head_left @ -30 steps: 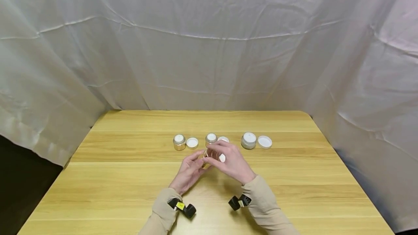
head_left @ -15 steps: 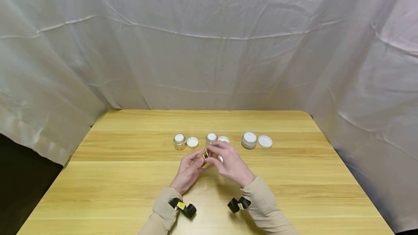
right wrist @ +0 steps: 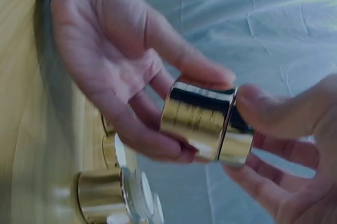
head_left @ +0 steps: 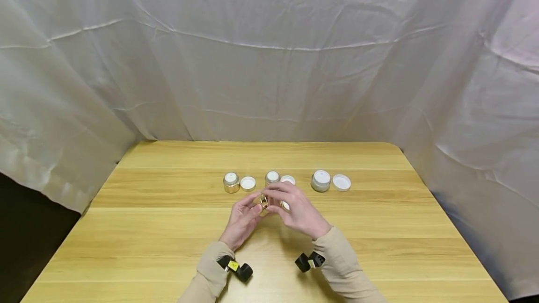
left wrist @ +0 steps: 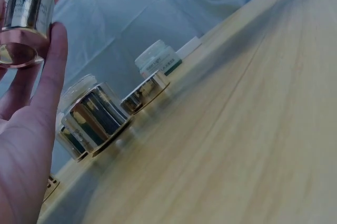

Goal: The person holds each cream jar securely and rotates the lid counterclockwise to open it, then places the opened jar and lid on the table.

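My two hands hold one shiny gold cosmetic jar (head_left: 264,204) between them, raised above the table. In the right wrist view the jar (right wrist: 197,121) lies on its side, a wider lettered part meeting a narrower gold part at a thin seam. My right hand (head_left: 298,210) pinches the wider part between thumb and fingers. The narrower part is gripped by the thumb and fingers of my left hand (head_left: 241,224). Fingers cover part of the jar in the left wrist view, where its lettering shows. Behind my right hand, a white-topped thing is mostly hidden.
A row stands on the wooden table (head_left: 168,237): a gold jar (head_left: 231,183) with its lid (head_left: 248,183), a middle jar (head_left: 272,178) with a lid (head_left: 288,179) partly behind my hand, and a greenish-grey jar (head_left: 321,181) with a white lid (head_left: 341,182). A grey curtain (head_left: 273,83) hangs behind.
My right fingers have shifted slightly on the held jar, and more of its gold surface shows between the hands. Both hands stay in about the same place; the row of jars is unmoved.
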A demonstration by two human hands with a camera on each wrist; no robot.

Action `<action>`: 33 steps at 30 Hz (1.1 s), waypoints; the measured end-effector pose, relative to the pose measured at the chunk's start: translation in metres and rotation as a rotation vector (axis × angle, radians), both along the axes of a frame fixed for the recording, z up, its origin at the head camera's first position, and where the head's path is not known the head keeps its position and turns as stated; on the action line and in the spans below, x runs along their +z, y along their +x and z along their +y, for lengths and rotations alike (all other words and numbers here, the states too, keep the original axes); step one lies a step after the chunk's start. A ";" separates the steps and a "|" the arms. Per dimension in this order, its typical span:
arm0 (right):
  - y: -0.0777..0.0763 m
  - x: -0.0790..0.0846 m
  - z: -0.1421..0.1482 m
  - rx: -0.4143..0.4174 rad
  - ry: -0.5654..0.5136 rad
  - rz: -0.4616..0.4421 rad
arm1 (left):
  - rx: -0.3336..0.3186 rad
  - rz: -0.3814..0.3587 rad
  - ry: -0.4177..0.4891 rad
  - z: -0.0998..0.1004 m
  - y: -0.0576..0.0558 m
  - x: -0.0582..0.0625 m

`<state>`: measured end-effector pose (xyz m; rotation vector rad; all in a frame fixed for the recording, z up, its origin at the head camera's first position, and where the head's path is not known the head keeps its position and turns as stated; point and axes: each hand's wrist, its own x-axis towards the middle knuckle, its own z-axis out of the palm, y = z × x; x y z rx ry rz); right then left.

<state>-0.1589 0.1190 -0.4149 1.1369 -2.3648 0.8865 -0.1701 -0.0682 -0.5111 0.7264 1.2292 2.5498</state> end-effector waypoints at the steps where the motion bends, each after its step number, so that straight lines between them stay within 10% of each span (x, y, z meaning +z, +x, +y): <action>1: 0.000 0.000 0.000 -0.004 -0.012 -0.017 | 0.007 -0.006 0.002 0.000 0.000 0.000; 11: -0.003 -0.004 -0.001 -0.188 -0.137 -0.163 | 0.038 -0.041 -0.013 -0.001 0.001 0.003; 22: -0.001 0.001 -0.001 -0.154 -0.198 -0.311 | 0.018 -0.012 -0.004 -0.002 0.002 0.002; 33: 0.002 0.002 -0.001 -0.149 -0.150 -0.250 | 0.027 -0.003 -0.038 -0.002 0.000 -0.002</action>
